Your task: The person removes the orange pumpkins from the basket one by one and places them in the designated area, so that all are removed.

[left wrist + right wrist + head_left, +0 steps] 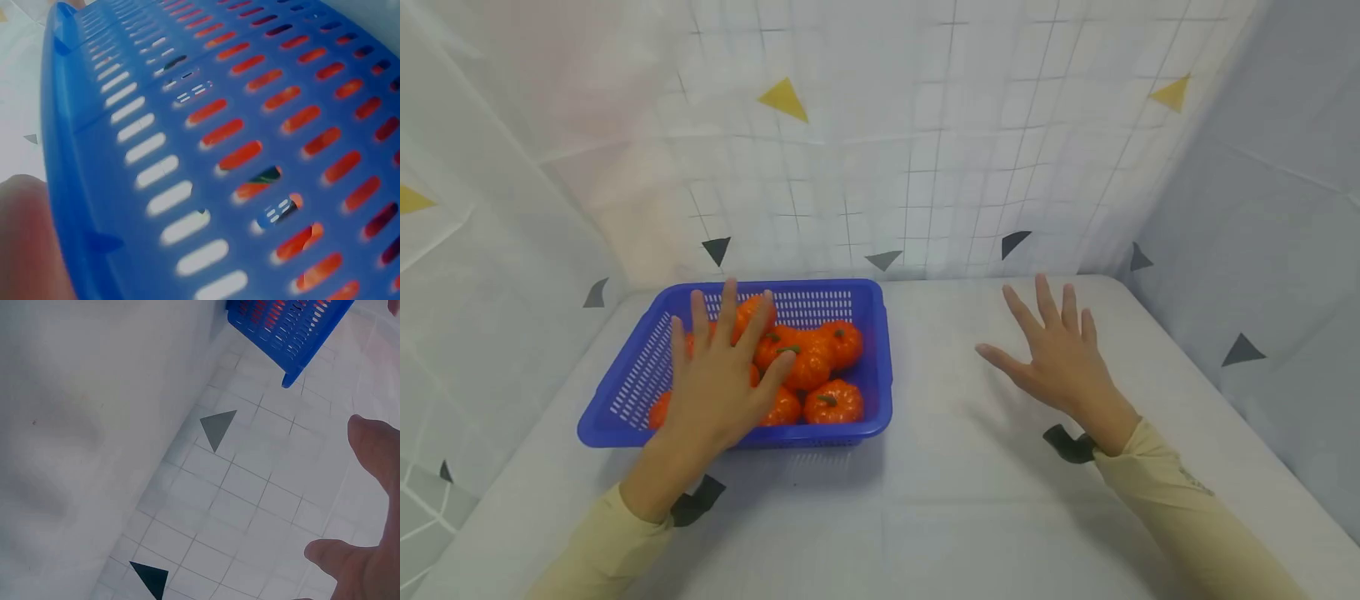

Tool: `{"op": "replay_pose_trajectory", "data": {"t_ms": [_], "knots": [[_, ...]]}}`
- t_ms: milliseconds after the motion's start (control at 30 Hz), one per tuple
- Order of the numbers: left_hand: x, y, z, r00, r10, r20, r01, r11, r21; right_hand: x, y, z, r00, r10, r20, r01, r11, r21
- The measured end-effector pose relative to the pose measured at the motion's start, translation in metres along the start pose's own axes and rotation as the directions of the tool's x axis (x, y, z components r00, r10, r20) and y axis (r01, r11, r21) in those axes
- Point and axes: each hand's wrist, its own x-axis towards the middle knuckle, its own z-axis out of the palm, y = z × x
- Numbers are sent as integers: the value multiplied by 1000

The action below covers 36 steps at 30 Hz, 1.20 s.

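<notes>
A blue slotted plastic basket (877, 367) stands on the left half of the white table, holding several small orange pumpkins (835, 402) with green stems. Over its left part hovers my left hand (715, 387), fingers straight and spread, hiding some of the pumpkins. In the left wrist view the basket's slotted side (94, 187) fills the picture, with orange showing through the slots. To the right of the basket, my right hand (1063, 362) is spread above the table and holds nothing. The right wrist view shows its fingers, with a basket corner (294, 369) at the top.
The white-covered table (955, 517) ends at the back against a white grid-patterned sheet (970, 150) with yellow, grey and black triangles. Similar sheets (1262, 250) hang at both sides. Dark bands (1071, 444) show at both wrists, below beige sleeves (1180, 500).
</notes>
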Motion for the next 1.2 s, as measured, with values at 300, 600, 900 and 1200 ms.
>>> {"op": "replay_pose_trajectory", "data": {"t_ms": [300,600,900,1200], "knots": [[-3,-10,-8,999,-41,13,41,999,9,-2,-8,-1,1000,-23,9,23,1000,8],[-7,-33,-25,986,6,-165,-18,997,-75,11,-34,-13,995,-86,-41,90,990,104],[-12,-72,-47,979,-97,-177,58,975,-216,29,-77,-29,987,-163,8,152,935,320],[-16,-119,-51,983,-180,-25,168,954,-248,50,-120,-36,944,-319,80,261,873,412]]}}
